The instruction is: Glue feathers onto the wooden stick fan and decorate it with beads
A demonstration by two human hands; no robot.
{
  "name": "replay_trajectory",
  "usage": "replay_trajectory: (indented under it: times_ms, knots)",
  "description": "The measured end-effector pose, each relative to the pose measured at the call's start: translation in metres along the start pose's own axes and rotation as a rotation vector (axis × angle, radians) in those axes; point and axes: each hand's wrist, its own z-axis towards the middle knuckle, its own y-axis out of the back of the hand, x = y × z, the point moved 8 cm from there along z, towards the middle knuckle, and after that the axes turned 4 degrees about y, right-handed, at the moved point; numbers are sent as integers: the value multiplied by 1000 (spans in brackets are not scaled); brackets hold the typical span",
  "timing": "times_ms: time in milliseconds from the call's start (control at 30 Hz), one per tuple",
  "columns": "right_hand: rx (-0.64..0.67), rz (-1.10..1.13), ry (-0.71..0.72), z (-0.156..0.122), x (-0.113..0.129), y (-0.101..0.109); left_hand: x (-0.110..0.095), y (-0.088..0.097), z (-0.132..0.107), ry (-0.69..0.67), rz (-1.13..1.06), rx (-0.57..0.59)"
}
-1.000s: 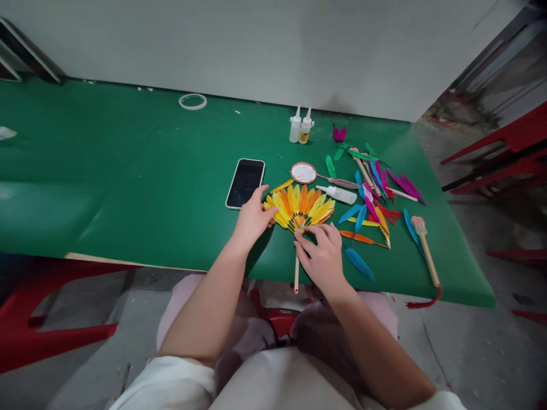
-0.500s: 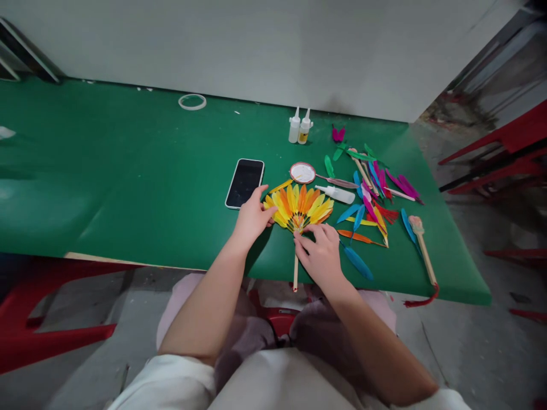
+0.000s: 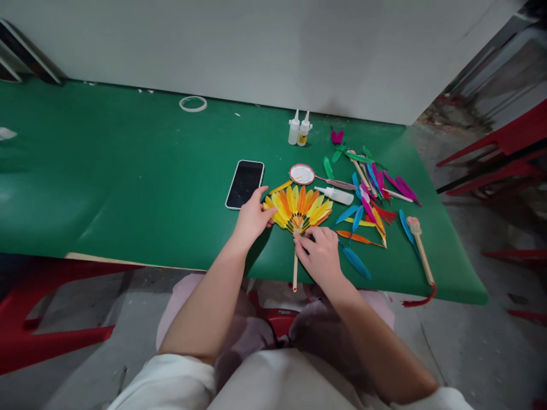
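Observation:
A yellow and orange feather fan (image 3: 301, 205) lies at the front of the table, its wooden stick handle (image 3: 294, 267) reaching over the near edge. At the fan's left edge, my left hand (image 3: 253, 216) grips the outer feathers between thumb and lower fingers, with the index finger raised. My right hand (image 3: 319, 250) is closed at the base of the feathers, fingertips pressed where they meet the handle. What lies under those fingertips is hidden. Just behind the fan are a loose yellow feather (image 3: 281, 187) and a small round dish (image 3: 302, 174) with white in it.
A phone (image 3: 245, 183) lies beyond my left hand. Two upright glue bottles (image 3: 294, 130) stand near the wall, and another bottle (image 3: 337, 195) lies on its side. Coloured feathers (image 3: 367, 188) are strewn at right, near a tasselled stick (image 3: 422, 250). A white ring (image 3: 193, 103) lies farther back.
Both hands keep their places on the fan with hardly any motion. The whole view has shifted very slightly.

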Motion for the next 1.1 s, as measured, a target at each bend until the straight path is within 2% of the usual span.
replay_trajectory:
  times_ms: [300, 433, 500, 667, 767, 867, 1000, 1033, 1100]
  knots:
    - [37, 34, 29, 0, 1, -2, -1, 1, 0, -8, 5, -9]
    - [52, 46, -135, -8, -6, -1, -4, 2, -2, -26, 24, -12]
    - [135, -3, -208, -12, -6, -4, -4, 3, -2, -28, 36, -18]
    - [390, -142, -218, -11, 4, -16, -8, 4, -5, -47, 74, -40]
    - [436, -174, -240, -7, 6, -18, -11, 3, -9, -25, 42, -30]
    - [348, -170, -282, -7, 5, -11, -15, 7, -17, -2, -55, -33]
    - [79, -139, -258, -4, 11, 14, -21, 17, -32, -28, -214, -78]
    - [9, -133, -239, -2, 14, 22, -22, 14, -36, -22, -256, -28]
    - [-106, -138, -203, 2, 18, 35, -24, -5, -46, 14, -352, 184]
